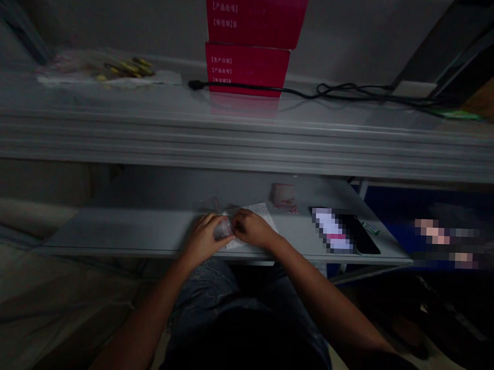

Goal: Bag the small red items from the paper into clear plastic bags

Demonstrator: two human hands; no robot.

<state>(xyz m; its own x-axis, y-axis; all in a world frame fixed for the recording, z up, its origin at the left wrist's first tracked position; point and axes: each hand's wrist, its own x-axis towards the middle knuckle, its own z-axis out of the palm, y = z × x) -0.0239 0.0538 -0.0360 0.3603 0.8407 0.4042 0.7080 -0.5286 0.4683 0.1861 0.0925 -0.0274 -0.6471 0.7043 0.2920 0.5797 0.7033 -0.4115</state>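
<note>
My left hand [205,235] and my right hand [251,228] meet at the front edge of a grey work table [148,225]. Both are closed, fingers pinched on a small clear plastic bag [223,228] held between them. The bag's contents are too small and dark to make out. A white paper sheet [260,215] lies under my right hand. Just beyond it sits another small clear bag [282,194] with tiny reddish bits [291,209] beside it.
A phone [344,237] lies flat on the table's right side. A grey shelf [248,142] runs above, carrying red labelled boxes [246,69], a black cable [315,93] and a clear bag of yellow parts [121,70]. Another person's blurred shape [443,240] is at far right.
</note>
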